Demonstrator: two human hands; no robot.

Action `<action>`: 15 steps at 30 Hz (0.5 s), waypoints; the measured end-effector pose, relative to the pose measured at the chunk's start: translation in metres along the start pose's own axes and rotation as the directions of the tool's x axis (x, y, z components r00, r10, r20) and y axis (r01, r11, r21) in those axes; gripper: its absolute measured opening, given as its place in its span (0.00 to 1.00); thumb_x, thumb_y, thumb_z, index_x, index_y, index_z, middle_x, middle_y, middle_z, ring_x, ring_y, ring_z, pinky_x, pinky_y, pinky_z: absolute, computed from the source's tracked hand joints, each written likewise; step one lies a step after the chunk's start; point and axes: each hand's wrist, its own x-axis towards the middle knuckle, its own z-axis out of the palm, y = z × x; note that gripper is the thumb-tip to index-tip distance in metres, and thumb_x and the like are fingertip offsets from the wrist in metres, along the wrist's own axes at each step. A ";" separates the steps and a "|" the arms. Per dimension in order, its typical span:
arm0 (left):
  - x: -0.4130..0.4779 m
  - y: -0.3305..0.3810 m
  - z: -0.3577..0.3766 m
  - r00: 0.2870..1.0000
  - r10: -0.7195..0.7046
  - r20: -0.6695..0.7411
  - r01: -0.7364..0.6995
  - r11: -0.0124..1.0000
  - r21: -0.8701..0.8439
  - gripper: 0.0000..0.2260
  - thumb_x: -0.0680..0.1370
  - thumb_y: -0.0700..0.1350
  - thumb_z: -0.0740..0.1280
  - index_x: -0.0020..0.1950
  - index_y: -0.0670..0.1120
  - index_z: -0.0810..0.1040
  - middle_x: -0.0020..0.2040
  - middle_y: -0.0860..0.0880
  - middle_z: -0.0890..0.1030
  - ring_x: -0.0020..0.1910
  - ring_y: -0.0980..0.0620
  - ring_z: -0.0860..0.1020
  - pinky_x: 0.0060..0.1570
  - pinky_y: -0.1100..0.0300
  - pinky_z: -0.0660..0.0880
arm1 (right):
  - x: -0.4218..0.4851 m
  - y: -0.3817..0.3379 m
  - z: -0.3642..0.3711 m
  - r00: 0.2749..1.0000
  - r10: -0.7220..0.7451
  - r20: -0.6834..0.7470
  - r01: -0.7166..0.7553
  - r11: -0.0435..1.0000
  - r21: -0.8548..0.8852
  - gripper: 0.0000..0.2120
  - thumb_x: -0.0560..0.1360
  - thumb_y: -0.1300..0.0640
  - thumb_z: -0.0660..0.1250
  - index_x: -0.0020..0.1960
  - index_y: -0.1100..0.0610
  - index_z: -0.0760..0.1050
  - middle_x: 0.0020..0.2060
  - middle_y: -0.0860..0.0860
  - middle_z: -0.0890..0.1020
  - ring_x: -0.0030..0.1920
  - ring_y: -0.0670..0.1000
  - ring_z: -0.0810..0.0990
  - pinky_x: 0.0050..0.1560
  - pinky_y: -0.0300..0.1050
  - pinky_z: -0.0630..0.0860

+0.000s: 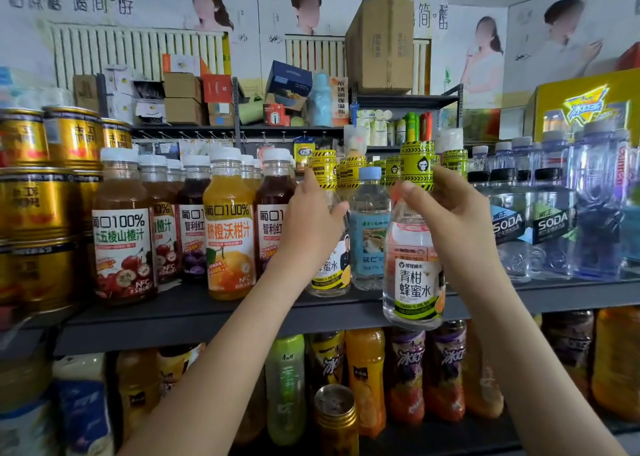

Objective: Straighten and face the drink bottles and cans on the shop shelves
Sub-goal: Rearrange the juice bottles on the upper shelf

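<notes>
Dark shelf (pixel 194 311), juice bottles (pixel 228 233), gold cans (pixel 38 233)

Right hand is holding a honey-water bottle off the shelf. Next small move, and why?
Probably set the honey-water bottle back on the shelf, right of the blue-capped water bottle, label forward. The right hand holds it by the neck, base hanging past the shelf edge; the left hand grips a second honey-water bottle standing there.

tall cardboard box (pixel 381 45) on back rack (pixel 405 101) | white radiator (pixel 138 53) behind | wall posters (pixel 104 1) above | yellow carton (pixel 585 105) right
</notes>
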 end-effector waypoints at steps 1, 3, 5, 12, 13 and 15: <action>-0.005 -0.002 -0.002 1.000 0.016 0.027 -0.016 1.000 0.015 0.33 0.78 0.48 0.67 0.77 0.42 0.53 0.73 0.43 0.65 0.71 0.45 0.64 0.69 0.52 0.65 | 0.000 0.000 0.001 1.000 -0.001 0.002 0.001 1.000 0.014 0.29 0.74 0.50 0.69 0.71 0.56 0.66 0.46 0.37 0.74 0.51 0.38 0.75 0.45 0.25 0.71; -0.014 -0.007 -0.005 0.997 0.036 0.066 -0.041 0.997 0.072 0.36 0.77 0.48 0.68 0.78 0.44 0.50 0.75 0.45 0.61 0.74 0.46 0.60 0.71 0.54 0.60 | 0.000 -0.001 0.003 1.000 0.005 0.005 -0.005 0.999 0.037 0.29 0.74 0.51 0.69 0.72 0.57 0.66 0.45 0.36 0.72 0.47 0.33 0.73 0.42 0.20 0.69; -0.022 -0.009 -0.007 0.995 0.045 0.087 -0.056 0.991 0.125 0.36 0.77 0.49 0.68 0.77 0.43 0.51 0.74 0.45 0.61 0.73 0.48 0.60 0.69 0.57 0.59 | -0.001 -0.003 0.007 1.000 0.009 0.010 -0.009 0.998 0.064 0.29 0.74 0.51 0.69 0.72 0.58 0.65 0.48 0.37 0.74 0.45 0.34 0.73 0.43 0.23 0.70; -0.039 -0.011 -0.012 0.988 0.128 -0.082 -0.130 0.991 -0.031 0.19 0.78 0.49 0.65 0.68 0.47 0.70 0.62 0.51 0.73 0.60 0.55 0.72 0.59 0.67 0.66 | -0.009 -0.007 0.027 0.994 0.093 0.055 -0.100 0.983 0.153 0.29 0.73 0.51 0.71 0.70 0.58 0.67 0.56 0.54 0.78 0.57 0.52 0.79 0.53 0.38 0.76; -0.043 -0.009 -0.016 0.985 0.137 -0.109 -0.151 0.980 -0.131 0.16 0.78 0.51 0.65 0.64 0.48 0.73 0.59 0.52 0.75 0.55 0.58 0.74 0.55 0.70 0.69 | -0.010 -0.007 0.031 0.993 0.100 0.065 -0.110 0.980 0.166 0.28 0.72 0.52 0.71 0.69 0.57 0.68 0.55 0.55 0.79 0.56 0.52 0.79 0.51 0.37 0.76; -0.050 -0.005 -0.026 0.990 0.140 0.021 -0.125 0.935 -0.333 0.20 0.75 0.59 0.65 0.61 0.50 0.74 0.55 0.55 0.79 0.50 0.65 0.76 0.48 0.74 0.70 | -0.010 -0.008 0.037 0.993 0.105 0.059 -0.115 0.976 0.187 0.23 0.72 0.52 0.72 0.64 0.55 0.71 0.53 0.58 0.80 0.55 0.55 0.80 0.50 0.37 0.77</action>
